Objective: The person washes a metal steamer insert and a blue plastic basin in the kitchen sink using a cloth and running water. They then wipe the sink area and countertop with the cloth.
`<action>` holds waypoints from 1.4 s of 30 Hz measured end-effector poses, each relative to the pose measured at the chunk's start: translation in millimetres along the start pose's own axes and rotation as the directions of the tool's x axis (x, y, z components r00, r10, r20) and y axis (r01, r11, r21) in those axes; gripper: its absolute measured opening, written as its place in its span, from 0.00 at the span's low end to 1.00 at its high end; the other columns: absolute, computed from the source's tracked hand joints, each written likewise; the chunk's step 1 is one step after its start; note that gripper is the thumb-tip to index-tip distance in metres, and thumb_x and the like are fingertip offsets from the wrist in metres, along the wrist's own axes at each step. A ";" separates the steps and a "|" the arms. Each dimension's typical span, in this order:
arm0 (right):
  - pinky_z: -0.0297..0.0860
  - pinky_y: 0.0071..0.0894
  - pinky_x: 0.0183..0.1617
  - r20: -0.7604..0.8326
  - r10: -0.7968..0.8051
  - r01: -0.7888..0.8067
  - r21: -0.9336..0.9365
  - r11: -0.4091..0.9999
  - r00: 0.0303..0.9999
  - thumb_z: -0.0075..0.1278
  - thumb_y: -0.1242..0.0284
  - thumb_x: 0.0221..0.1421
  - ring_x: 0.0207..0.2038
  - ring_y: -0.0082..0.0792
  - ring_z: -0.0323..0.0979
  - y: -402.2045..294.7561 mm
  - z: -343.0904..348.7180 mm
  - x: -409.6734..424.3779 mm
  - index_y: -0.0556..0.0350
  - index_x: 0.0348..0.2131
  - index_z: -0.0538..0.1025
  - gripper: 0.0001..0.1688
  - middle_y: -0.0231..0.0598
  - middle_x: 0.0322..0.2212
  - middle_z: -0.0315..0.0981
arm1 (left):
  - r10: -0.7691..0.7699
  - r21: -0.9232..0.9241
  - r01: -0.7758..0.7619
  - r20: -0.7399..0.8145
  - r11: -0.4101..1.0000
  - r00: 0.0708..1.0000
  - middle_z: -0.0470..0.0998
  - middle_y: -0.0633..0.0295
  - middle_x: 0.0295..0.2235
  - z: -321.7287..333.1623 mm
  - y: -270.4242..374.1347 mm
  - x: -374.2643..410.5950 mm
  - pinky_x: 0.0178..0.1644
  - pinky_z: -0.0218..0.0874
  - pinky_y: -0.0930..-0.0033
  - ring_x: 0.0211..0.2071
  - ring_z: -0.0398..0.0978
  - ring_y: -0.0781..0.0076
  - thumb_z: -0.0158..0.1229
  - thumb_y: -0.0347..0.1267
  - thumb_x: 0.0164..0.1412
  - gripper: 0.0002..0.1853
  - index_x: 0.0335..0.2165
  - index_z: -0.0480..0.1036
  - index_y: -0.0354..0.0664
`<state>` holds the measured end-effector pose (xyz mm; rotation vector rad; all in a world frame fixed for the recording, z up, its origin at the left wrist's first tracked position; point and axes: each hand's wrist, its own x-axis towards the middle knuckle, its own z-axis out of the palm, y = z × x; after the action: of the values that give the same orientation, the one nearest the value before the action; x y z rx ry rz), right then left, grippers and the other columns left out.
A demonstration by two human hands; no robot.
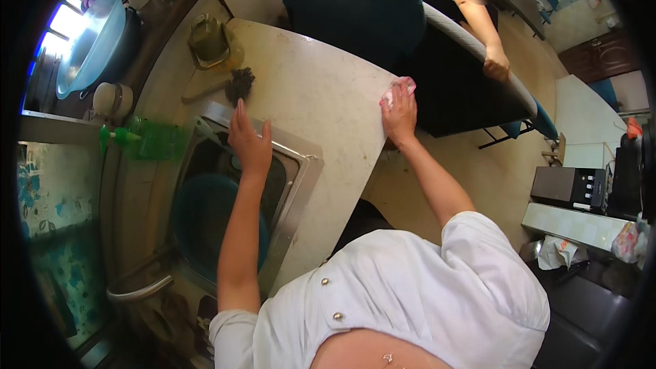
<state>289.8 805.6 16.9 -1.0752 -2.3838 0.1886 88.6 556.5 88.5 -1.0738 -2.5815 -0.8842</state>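
My right hand (401, 118) presses a pink and white cloth (393, 93) onto the right edge of the pale countertop (328, 87). Over the near rim of the metal sink (307, 156), my left hand (251, 143) is held with its fingers apart and nothing in it. Its fingertips point at a dark, crumpled scrubber or rag (240, 86) lying on the counter. A blue-green basin (205, 215) sits in the sink, partly behind my left forearm. Beside the sink's far left corner stands a green pump bottle (154, 138).
A yellowish jug-like container (207, 41) stands at the counter's back corner. Past the right edge are a dark blue chair back (353, 5) and a dark table with a light rim (461, 31), where another person's hand (497, 64) rests. A curved faucet (141, 289) is at lower left.
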 end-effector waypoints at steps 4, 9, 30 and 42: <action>0.55 0.43 0.50 0.010 -0.162 0.159 0.140 0.977 0.987 0.50 0.69 0.41 0.51 0.51 0.52 -26.8 -11.2 -50.7 0.60 0.45 0.62 0.30 0.45 0.52 0.50 | -0.012 -0.022 0.013 0.062 1.000 0.998 0.60 0.50 0.47 -37.9 13.0 -50.4 0.52 0.47 0.58 0.49 0.57 0.52 0.54 0.29 0.47 0.33 0.51 0.52 0.39; 0.61 0.35 0.45 0.135 -0.377 0.274 0.476 0.836 0.916 0.49 0.70 0.46 0.46 0.43 0.62 -53.7 -42.9 -99.0 0.57 0.41 0.68 0.20 0.41 0.43 0.65 | 0.084 -0.187 -0.056 0.143 0.981 0.986 0.65 0.52 0.43 -87.8 9.3 -122.0 0.51 0.51 0.61 0.46 0.61 0.55 0.53 0.26 0.44 0.26 0.46 0.60 0.38; 0.70 0.25 0.30 0.519 -0.507 -0.636 0.768 -0.077 0.688 0.42 0.58 0.53 0.28 0.24 0.69 -312.1 -179.2 -85.8 0.58 0.38 0.68 0.22 0.32 0.27 0.67 | -0.725 -0.922 0.155 0.375 -0.353 0.578 0.68 0.70 0.28 -211.1 -50.7 -240.1 0.33 0.64 0.71 0.31 0.68 0.77 0.57 0.30 0.48 0.09 0.27 0.65 0.50; 0.59 0.36 0.48 0.184 -0.897 0.200 0.938 0.283 0.402 0.56 0.63 0.38 0.46 0.46 0.60 -333.0 -134.1 -162.2 0.57 0.49 0.59 0.39 0.52 0.44 0.61 | -0.413 -0.802 0.375 0.571 -0.465 0.709 0.68 0.63 0.41 -225.6 -63.1 -246.8 0.44 0.60 0.67 0.42 0.66 0.70 0.48 0.43 0.53 0.19 0.40 0.65 0.45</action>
<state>227.5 450.6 176.2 0.6317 -2.5545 1.5208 212.3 243.9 141.2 0.2784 -1.4549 -3.5116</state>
